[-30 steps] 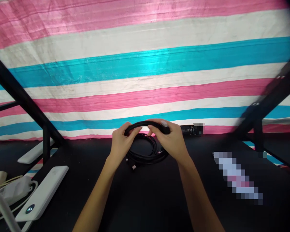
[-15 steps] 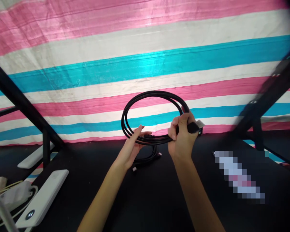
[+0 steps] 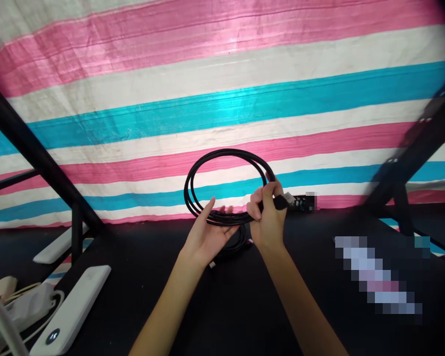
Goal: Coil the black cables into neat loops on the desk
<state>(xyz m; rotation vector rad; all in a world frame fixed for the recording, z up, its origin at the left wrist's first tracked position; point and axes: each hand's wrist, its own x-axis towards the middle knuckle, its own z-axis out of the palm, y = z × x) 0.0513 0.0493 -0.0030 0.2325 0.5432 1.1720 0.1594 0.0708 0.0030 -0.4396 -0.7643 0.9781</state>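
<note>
A black cable (image 3: 226, 152) is wound in a loose coil and held up above the table, in front of the striped sheet. My right hand (image 3: 269, 215) is closed around the coil's right side, and a metal plug end (image 3: 289, 198) sticks out past it. My left hand (image 3: 207, 240) lies under the coil's lower left, palm up, its thumb and fingers apart, with the strands running loosely across the fingers. Below, a second coiled black cable (image 3: 237, 244) rests on the table, partly hidden by my left hand; its light plug ends show.
On the left lie a white power bank (image 3: 74, 309) with a round display, a white power strip (image 3: 29, 304) and another white slab (image 3: 59, 245). At the right is a blurred-out item (image 3: 374, 272). Black frame bars (image 3: 48, 168) stand at both sides, before a striped sheet (image 3: 170, 118).
The coil and my right hand have shifted slightly left and down. My left hand has turned more palm up beneath the strands. A dark item behind the plug shows more.
</note>
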